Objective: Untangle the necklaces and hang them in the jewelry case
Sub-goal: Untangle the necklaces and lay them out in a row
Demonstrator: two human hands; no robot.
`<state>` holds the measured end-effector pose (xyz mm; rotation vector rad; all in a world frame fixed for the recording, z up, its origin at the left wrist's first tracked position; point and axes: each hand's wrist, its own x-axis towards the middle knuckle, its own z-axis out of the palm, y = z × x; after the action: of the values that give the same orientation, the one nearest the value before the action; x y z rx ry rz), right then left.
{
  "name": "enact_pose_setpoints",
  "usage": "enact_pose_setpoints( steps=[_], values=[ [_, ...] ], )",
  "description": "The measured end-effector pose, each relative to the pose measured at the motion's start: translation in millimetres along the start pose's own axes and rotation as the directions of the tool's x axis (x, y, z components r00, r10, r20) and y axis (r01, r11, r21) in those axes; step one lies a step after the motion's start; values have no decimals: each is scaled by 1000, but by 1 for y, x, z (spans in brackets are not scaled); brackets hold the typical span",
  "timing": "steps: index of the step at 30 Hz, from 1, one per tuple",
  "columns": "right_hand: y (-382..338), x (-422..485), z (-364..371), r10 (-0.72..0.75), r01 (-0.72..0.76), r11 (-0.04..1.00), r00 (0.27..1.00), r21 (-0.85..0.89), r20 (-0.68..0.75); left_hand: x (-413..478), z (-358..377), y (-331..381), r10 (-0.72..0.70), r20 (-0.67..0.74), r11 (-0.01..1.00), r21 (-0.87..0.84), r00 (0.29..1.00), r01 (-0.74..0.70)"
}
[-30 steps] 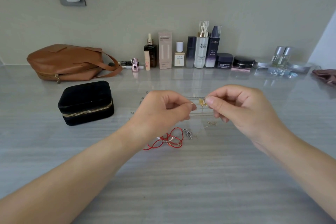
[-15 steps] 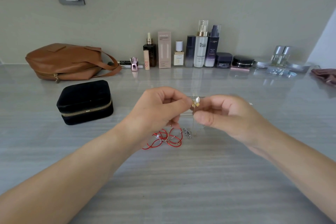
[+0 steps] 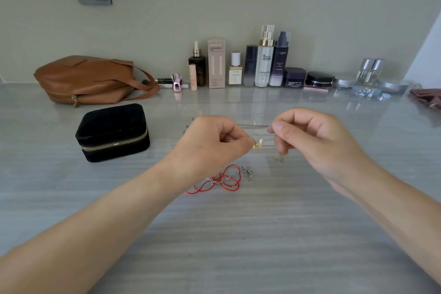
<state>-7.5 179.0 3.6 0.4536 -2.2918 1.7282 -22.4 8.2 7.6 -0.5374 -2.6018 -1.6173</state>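
Untangling stage: a gold necklace is pinched by the left hand and right hand.
Right of the zipped case, the chain probably needs to be drawn gently apart next.

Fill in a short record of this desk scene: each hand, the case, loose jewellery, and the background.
Left hand: pinches gold pendant
Right hand: pinches fine chain
Jewelry case: black, zipped shut, left of hands
Loose on table: red cord, silver chain
Background: brown bag, cosmetics row along wall
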Motion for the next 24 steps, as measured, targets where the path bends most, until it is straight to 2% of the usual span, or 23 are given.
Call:
enact_pose_setpoints(
  steps=[7,12,15,18,21,24],
  values=[
    [6,2,5,21,-19,997,999,-78,30,-5,0,4,-118,272,972,-164,955,167],
    [2,0,3,20,-22,999,999,-46,-49,-3,4,2,-187,159,917,-327,969,230],
    [-3,-2,5,41,-41,999,999,-6,-5,-1,5,-1,-214,115,897,-370,970,242],
    [-3,-2,7,46,-46,999,999,7,-28,-2,8,-1,-189,132,908,-354,973,224],
    [-7,-1,2,127,-116,984,989,134,-74,-3,9,0,-178,170,903,-363,969,229],
    [-11,-1,-3,173,-156,964,983,215,-60,-4,8,2,-197,247,866,-411,949,286]
  ],
)
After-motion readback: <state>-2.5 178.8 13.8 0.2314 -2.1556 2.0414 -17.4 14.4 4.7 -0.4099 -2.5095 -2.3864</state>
